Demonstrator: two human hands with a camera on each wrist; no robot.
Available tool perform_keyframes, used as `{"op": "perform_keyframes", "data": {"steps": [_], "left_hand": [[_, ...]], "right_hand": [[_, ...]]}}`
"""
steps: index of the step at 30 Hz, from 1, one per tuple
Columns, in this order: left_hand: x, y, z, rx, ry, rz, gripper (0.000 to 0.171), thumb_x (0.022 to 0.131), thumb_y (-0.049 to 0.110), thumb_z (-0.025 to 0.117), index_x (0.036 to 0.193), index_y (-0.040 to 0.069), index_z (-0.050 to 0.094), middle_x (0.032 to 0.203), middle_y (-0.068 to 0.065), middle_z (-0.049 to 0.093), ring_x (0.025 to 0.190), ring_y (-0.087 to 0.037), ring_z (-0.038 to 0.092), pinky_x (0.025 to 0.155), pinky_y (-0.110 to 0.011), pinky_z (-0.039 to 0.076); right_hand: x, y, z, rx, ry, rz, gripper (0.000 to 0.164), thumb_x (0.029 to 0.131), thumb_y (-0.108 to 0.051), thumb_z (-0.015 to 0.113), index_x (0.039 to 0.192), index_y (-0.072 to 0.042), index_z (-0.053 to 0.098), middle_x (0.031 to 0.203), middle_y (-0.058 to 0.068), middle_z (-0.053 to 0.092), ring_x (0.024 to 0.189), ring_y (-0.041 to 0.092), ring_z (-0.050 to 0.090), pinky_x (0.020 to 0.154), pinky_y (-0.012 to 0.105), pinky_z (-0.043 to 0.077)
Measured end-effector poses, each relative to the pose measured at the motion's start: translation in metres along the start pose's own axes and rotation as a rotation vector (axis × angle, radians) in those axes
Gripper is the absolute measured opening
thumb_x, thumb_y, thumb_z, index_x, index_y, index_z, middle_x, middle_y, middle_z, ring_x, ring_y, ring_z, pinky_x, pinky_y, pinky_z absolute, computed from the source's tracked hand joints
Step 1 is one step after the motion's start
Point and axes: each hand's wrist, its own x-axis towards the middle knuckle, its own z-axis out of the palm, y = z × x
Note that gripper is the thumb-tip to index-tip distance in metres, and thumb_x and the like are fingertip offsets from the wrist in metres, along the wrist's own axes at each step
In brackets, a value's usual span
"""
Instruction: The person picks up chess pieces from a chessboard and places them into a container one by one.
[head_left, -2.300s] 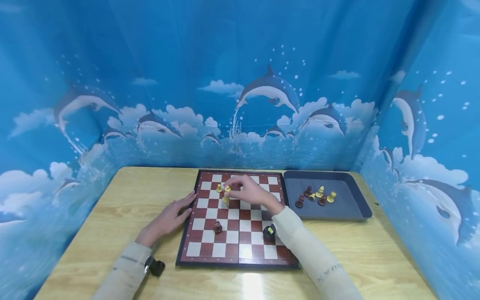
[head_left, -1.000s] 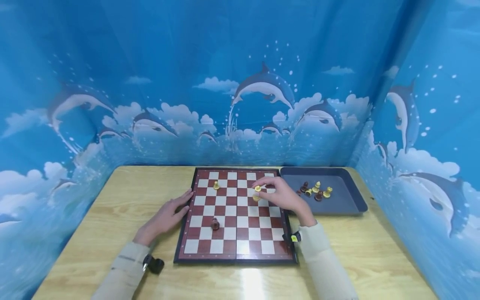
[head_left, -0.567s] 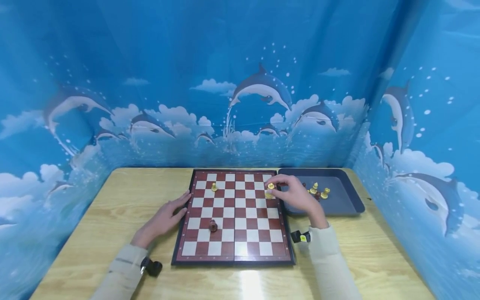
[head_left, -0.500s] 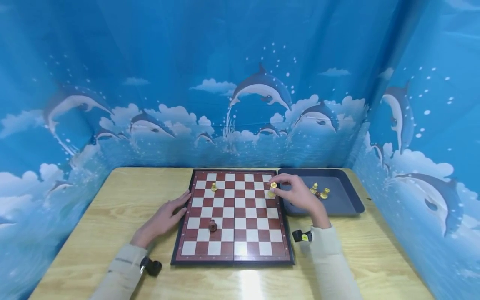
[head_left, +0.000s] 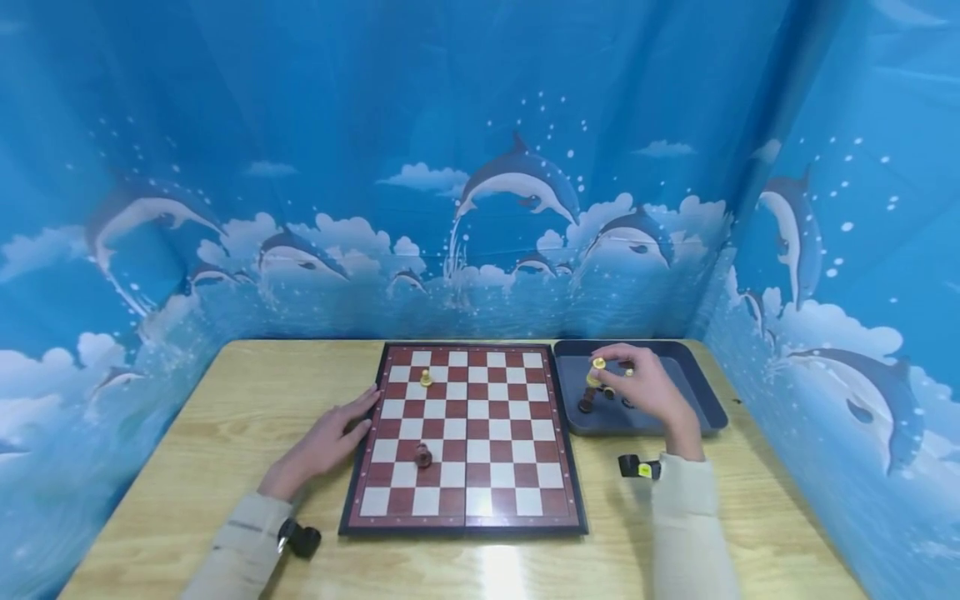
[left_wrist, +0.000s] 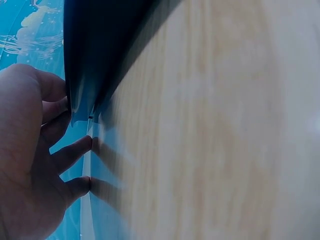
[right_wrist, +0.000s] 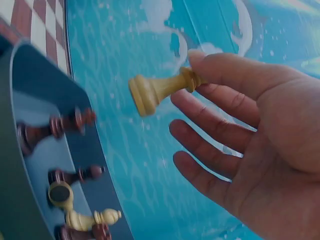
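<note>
Above the grey tray (head_left: 701, 412), my right hand (head_left: 648, 387) pinches a pale yellow chess piece (right_wrist: 152, 92) by its top between thumb and index finger. The fingers cover the piece's head, so its kind is hidden; its base points away from the hand. My left hand (head_left: 326, 442) rests with extended fingers at the left edge of the chessboard (head_left: 582, 521). On the board, a yellow pawn (head_left: 426, 378) stands near the far left and a dark red-brown piece (head_left: 423, 455) nearer the front left.
Several pieces are in the tray below my right hand: a tall dark piece (right_wrist: 37, 135), a smaller dark one (right_wrist: 80, 173), a toppled yellow one (right_wrist: 61, 194) and a yellow bishop (right_wrist: 95, 218). The tray sits against the board's right side. Dolphin-print curtains (head_left: 337, 167) surround the wooden table (head_left: 210, 425).
My right hand has carried the yellow piece rightward, from the far left part of the board, across its right edge, to over the tray. The left hand has stayed at the board's edge.
</note>
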Motion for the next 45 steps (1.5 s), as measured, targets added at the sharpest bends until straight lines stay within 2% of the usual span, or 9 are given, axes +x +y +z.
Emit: {"op": "perform_keyframes", "data": {"steps": [3,6,9,15,20,26,33,39,45], "left_hand": [[-0.001,0.0,-0.001,0.007,-0.002,-0.01,0.053,0.108,0.021,0.047,0.157,0.004,0.035,0.165,-0.018,0.029,0.146,-0.047,0.034,0.117,-0.073,0.02],[-0.002,-0.002,0.0,0.009,-0.003,-0.017,0.053,0.108,0.021,0.048,0.157,0.004,0.035,0.165,-0.017,0.029,0.146,-0.046,0.034,0.117,-0.073,0.021],[-0.003,-0.004,0.002,0.012,-0.005,-0.02,0.053,0.109,0.023,0.047,0.157,0.006,0.035,0.165,-0.016,0.028,0.147,-0.045,0.034,0.117,-0.072,0.021],[-0.006,-0.005,0.002,0.009,-0.008,-0.028,0.053,0.109,0.024,0.047,0.157,0.006,0.034,0.165,-0.016,0.029,0.147,-0.045,0.034,0.116,-0.071,0.024],[-0.006,-0.003,0.003,0.005,-0.009,-0.023,0.053,0.109,0.024,0.047,0.157,0.006,0.034,0.165,-0.016,0.029,0.147,-0.045,0.034,0.116,-0.071,0.024],[-0.005,-0.002,0.004,-0.005,-0.006,-0.012,0.053,0.109,0.023,0.047,0.157,0.006,0.034,0.165,-0.016,0.029,0.147,-0.045,0.034,0.116,-0.072,0.022],[-0.003,0.0,0.002,0.003,-0.007,-0.012,0.053,0.109,0.023,0.047,0.157,0.006,0.034,0.165,-0.016,0.029,0.147,-0.045,0.034,0.117,-0.072,0.022],[-0.002,0.001,0.0,0.014,-0.01,-0.016,0.053,0.109,0.024,0.047,0.157,0.005,0.034,0.165,-0.016,0.028,0.147,-0.045,0.033,0.117,-0.073,0.02],[0.001,0.002,0.0,0.015,-0.013,-0.019,0.054,0.109,0.024,0.047,0.157,0.005,0.034,0.165,-0.016,0.028,0.147,-0.045,0.034,0.117,-0.073,0.019]], "right_hand": [[-0.001,0.005,-0.006,-0.035,0.011,0.027,0.022,0.095,-0.013,0.073,0.115,-0.004,0.074,0.126,0.018,0.068,0.111,0.036,0.062,0.091,0.054,0.053],[-0.002,0.011,-0.008,-0.05,0.013,0.06,0.023,0.094,-0.012,0.073,0.114,-0.001,0.073,0.126,0.021,0.067,0.117,0.04,0.061,0.102,0.06,0.048],[-0.002,0.017,-0.008,-0.053,-0.002,0.091,0.024,0.094,-0.012,0.073,0.114,0.001,0.073,0.124,0.021,0.067,0.117,0.043,0.06,0.104,0.062,0.046],[-0.003,0.024,-0.005,-0.063,-0.046,0.119,0.026,0.096,-0.014,0.072,0.116,0.002,0.072,0.12,0.02,0.068,0.112,0.039,0.061,0.093,0.055,0.053],[-0.003,0.027,-0.005,-0.083,-0.08,0.159,0.03,0.096,-0.016,0.071,0.119,0.003,0.071,0.123,0.023,0.068,0.115,0.042,0.061,0.087,0.051,0.057],[-0.003,0.031,-0.007,-0.092,-0.105,0.177,0.031,0.096,-0.016,0.071,0.118,0.006,0.071,0.119,0.023,0.07,0.111,0.04,0.063,0.081,0.043,0.059],[-0.003,0.033,-0.007,-0.111,-0.111,0.183,0.029,0.096,-0.016,0.07,0.116,0.005,0.072,0.115,0.021,0.071,0.112,0.04,0.063,0.084,0.046,0.058],[-0.003,0.036,-0.007,-0.119,-0.121,0.191,0.027,0.095,-0.015,0.071,0.114,0.004,0.072,0.113,0.02,0.071,0.107,0.038,0.064,0.08,0.041,0.059],[-0.003,0.038,-0.007,-0.136,-0.121,0.211,0.027,0.095,-0.016,0.071,0.115,0.003,0.072,0.117,0.023,0.07,0.112,0.041,0.063,0.085,0.049,0.058]]}}
